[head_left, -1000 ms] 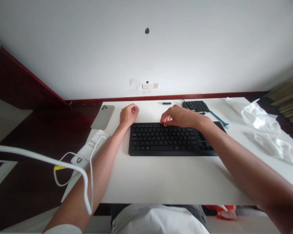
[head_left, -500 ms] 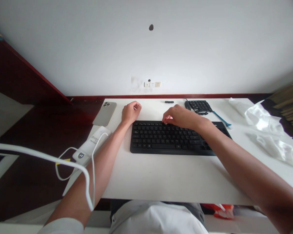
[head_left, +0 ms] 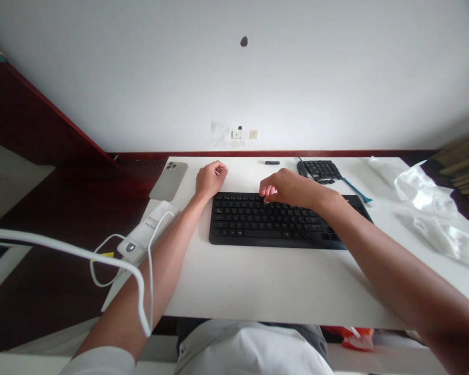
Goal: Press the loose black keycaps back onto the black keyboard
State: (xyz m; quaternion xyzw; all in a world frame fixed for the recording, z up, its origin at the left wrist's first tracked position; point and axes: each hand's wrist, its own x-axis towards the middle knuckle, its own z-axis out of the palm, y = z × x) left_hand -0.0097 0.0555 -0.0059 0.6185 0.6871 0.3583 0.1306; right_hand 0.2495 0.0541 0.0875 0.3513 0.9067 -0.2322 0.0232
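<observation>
A black keyboard lies flat on the white table. Over its upper rows is my right hand, fingers bent down and drawn together near the keys; anything between the fingertips is hidden. Just past the keyboard's upper left corner, my left hand rests on the tabletop, curled closed, its inside out of sight. Behind the keyboard sits a short row of black keycaps. More loose black keycaps lie near a black number pad, with a thin blue tool beside them.
A phone lies at the table's left edge, near a white power strip with a white cable looping over my left forearm. Crumpled clear plastic wrapping covers part of the right side. A wall with sockets stands behind.
My right hand's fingers have shifted slightly, with the fingertips curling more into view over the top rows. My left hand stays in place; the view has moved a little.
</observation>
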